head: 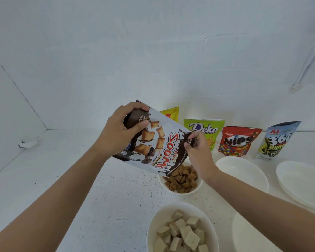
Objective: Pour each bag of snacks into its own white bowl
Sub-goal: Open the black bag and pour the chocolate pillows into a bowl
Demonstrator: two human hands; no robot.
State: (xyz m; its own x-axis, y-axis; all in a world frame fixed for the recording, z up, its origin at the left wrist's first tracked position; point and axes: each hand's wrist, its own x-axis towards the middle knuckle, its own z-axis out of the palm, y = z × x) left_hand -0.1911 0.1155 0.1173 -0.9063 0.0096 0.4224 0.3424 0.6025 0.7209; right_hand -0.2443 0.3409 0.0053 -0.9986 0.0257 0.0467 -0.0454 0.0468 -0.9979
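Note:
A brown-and-white Soomi cereal bag (164, 142) hangs upside down, its mouth tilted over a white bowl (198, 187) holding brown pillow-shaped pieces (182, 179). My left hand (120, 130) grips the bag's raised bottom end. My right hand (198, 151) pinches the bag's edge near its mouth. Closer to me, a second white bowl (153, 226) holds pale wafer cubes (182, 233).
Along the back wall stand a yellow bag (172, 113), a green Deka bag (205, 130), a red Nips bag (238, 140) and a blue-grey 360 bag (276, 140). White bowls with nothing in them sit at right (244, 171), far right (302, 180) and bottom right (251, 233).

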